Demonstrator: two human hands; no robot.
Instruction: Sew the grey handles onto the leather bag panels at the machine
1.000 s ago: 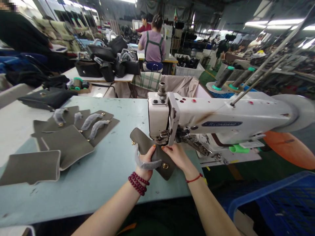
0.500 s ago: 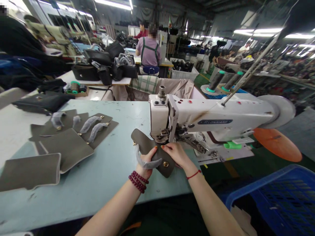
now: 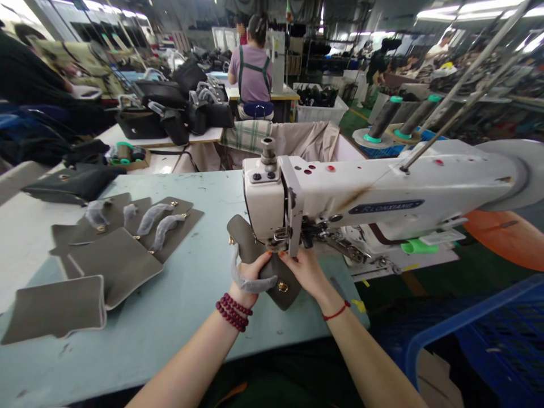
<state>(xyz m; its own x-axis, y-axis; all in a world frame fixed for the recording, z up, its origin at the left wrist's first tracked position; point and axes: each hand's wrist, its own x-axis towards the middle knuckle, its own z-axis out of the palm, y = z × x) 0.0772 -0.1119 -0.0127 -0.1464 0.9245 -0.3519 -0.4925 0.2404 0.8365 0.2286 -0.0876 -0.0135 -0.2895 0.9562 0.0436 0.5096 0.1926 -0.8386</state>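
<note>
A grey-brown bag panel (image 3: 249,245) with a foam-wrapped handle and gold fittings lies under the head of a white sewing machine (image 3: 361,198). My left hand (image 3: 251,277) grips the panel from below the handle, fingers curled around its edge. My right hand (image 3: 305,271) presses on the panel's right side just beneath the needle area, fingers closed on the material. Both hands sit at the front edge of the pale blue table (image 3: 178,306).
More grey panels with wrapped handles (image 3: 140,226) lie spread at the left of the table. Black bags (image 3: 170,110) pile on a table behind. A person in a purple shirt (image 3: 253,73) sits farther back. Thread cones (image 3: 385,122) stand behind the machine; a blue crate (image 3: 488,345) is at lower right.
The view has shifted slightly left and nearer to the machine. Both hands keep their hold on the panel under the machine head, with little visible movement of the panel.
</note>
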